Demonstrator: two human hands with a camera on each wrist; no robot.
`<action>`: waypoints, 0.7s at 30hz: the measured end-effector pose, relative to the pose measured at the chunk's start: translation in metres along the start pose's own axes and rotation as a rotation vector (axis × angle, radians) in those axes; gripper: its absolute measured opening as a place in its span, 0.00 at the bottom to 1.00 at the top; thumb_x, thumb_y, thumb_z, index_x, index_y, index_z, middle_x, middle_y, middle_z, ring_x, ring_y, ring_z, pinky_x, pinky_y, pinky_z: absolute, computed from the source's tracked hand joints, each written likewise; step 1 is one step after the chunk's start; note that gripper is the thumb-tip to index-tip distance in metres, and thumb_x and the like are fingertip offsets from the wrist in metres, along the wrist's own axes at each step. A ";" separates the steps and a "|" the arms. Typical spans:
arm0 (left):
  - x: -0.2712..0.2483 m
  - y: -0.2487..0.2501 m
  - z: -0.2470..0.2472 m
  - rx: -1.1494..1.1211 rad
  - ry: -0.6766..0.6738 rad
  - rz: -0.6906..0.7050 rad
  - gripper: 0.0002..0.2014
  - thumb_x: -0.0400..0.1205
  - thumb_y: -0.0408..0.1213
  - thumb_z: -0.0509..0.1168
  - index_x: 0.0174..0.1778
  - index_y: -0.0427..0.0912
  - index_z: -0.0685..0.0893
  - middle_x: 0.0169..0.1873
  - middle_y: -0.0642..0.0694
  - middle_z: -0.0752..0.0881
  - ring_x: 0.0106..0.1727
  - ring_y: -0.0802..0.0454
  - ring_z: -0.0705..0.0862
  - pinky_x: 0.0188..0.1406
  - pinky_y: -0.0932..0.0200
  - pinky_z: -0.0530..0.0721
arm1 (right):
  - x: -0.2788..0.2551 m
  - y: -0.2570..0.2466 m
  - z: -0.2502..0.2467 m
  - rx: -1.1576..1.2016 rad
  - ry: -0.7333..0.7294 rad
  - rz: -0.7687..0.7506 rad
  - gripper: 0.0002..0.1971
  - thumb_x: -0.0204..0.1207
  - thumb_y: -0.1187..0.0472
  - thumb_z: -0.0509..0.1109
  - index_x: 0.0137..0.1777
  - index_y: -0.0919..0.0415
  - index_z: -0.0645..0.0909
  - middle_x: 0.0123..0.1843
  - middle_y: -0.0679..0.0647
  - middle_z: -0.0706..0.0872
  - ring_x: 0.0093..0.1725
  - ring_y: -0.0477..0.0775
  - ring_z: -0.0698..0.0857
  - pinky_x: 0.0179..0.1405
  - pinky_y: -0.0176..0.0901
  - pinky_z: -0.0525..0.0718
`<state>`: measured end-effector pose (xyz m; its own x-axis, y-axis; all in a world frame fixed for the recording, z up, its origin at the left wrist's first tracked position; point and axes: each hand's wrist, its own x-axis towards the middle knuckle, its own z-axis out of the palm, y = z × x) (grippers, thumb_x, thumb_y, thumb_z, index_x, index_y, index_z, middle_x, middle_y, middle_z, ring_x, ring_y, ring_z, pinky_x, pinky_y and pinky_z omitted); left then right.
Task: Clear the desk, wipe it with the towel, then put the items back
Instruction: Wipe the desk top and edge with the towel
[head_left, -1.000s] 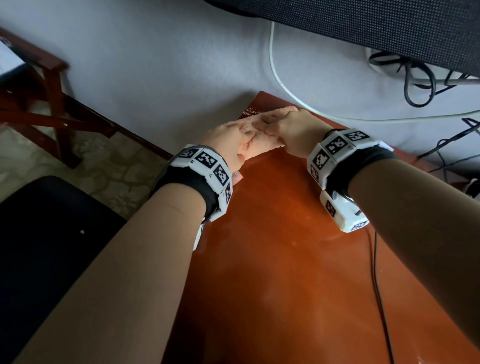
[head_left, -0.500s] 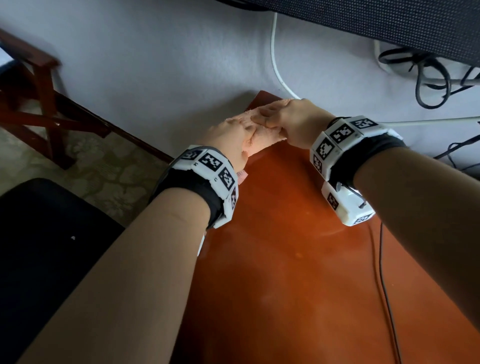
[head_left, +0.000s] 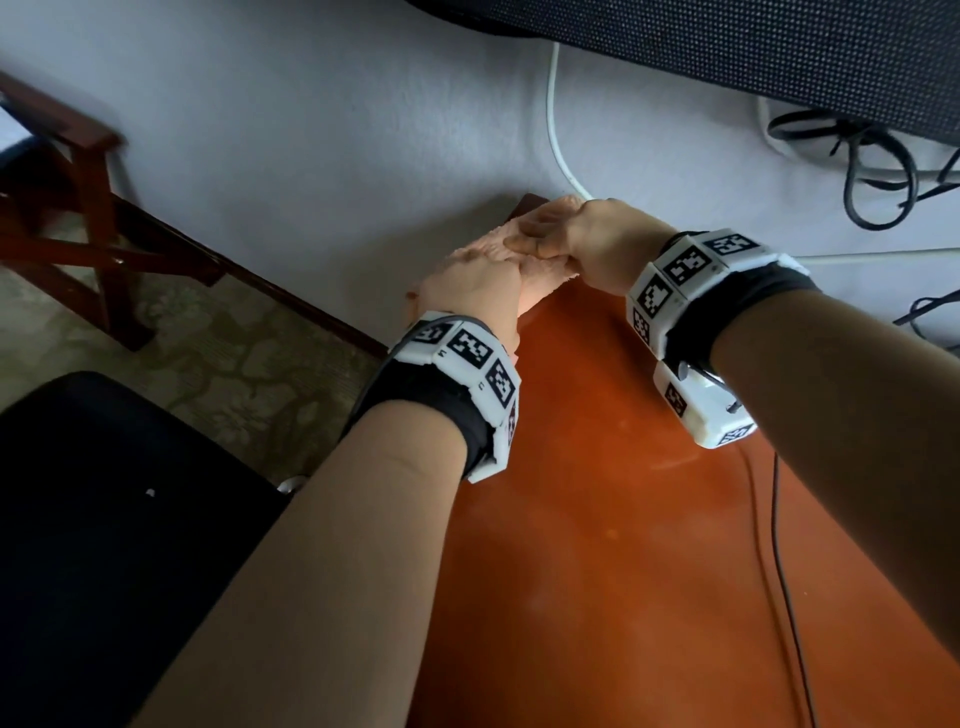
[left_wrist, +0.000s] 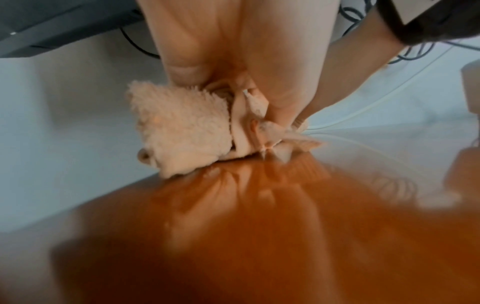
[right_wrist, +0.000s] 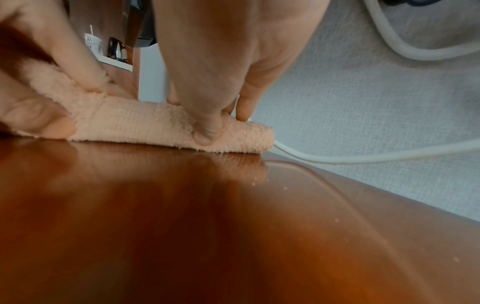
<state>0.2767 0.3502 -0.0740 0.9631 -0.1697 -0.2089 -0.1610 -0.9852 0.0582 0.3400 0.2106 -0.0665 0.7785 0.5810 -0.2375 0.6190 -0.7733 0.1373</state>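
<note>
A pink towel lies bunched at the far left corner of the reddish-brown counter, right against the pale wall, and both hands sit on top of it. The left hand covers the nearer, left part of the cloth; from the left wrist view its thumb and fingers curl around a gathered fold, so it grips the towel, which touches the counter at its lower edge. The right hand lies on the farther part, just beside and partly over the left; the right wrist view shows its fingers bent down over the rolled edge of the towel, pressing it flat onto the counter. A white cable runs along the wall just behind the towel's end. A thin dark cord trails across the counter on the right side. A black chair stands left of the counter.
</note>
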 end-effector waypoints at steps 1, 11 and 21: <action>0.000 0.002 0.000 0.003 -0.002 -0.002 0.19 0.82 0.40 0.63 0.69 0.44 0.75 0.64 0.40 0.78 0.65 0.39 0.77 0.53 0.44 0.80 | 0.001 0.002 0.000 0.011 -0.001 -0.005 0.33 0.81 0.73 0.58 0.81 0.47 0.57 0.84 0.47 0.57 0.83 0.50 0.55 0.81 0.47 0.58; 0.006 0.014 -0.012 0.030 -0.003 -0.023 0.18 0.84 0.37 0.59 0.70 0.39 0.68 0.59 0.36 0.77 0.65 0.35 0.76 0.53 0.42 0.80 | 0.015 0.013 0.000 0.098 -0.007 0.004 0.28 0.84 0.68 0.55 0.81 0.46 0.57 0.84 0.45 0.55 0.83 0.48 0.53 0.83 0.44 0.51; 0.022 0.017 -0.007 0.024 0.000 -0.069 0.21 0.82 0.34 0.63 0.71 0.40 0.70 0.60 0.35 0.77 0.64 0.33 0.76 0.44 0.43 0.80 | 0.021 0.014 -0.010 0.038 0.003 0.006 0.31 0.82 0.72 0.56 0.81 0.47 0.57 0.84 0.46 0.57 0.83 0.49 0.54 0.82 0.43 0.52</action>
<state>0.2965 0.3304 -0.0705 0.9722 -0.1009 -0.2114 -0.0987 -0.9949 0.0206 0.3659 0.2148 -0.0595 0.7825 0.5770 -0.2340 0.6099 -0.7859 0.1016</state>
